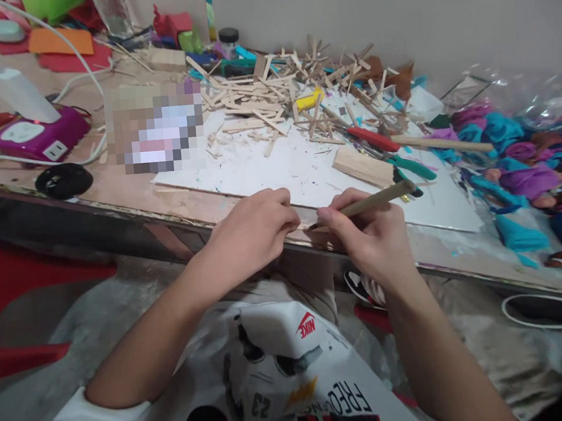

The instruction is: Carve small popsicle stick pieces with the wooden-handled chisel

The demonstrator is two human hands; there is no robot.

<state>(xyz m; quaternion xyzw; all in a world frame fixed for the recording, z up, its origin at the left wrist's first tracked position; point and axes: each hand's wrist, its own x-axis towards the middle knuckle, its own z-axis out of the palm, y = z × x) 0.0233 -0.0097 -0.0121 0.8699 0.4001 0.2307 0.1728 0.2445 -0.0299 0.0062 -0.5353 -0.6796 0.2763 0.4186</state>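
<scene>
My left hand [258,228] rests at the table's front edge with its fingers curled and pressed together. Whatever lies in its pinch is hidden behind the knuckles. Close beside it, my right hand [372,229] is closed around a slim olive-coloured pen-like tool [380,198]. That tool slants down to the left, and its dark tip points at the gap between both hands. Its exact kind does not show. Under the hands runs the edge of a white board [278,175]. Just beyond my right hand lies a flat wooden block [362,167].
Pliers with red and green handles [372,138] lie behind the block. Farther back is a heap of thin wooden sticks [253,99], with a yellow tool [310,98]. Coloured cloth pieces [531,178] fill the right. A purple power socket [39,135] and black lid [63,181] are left.
</scene>
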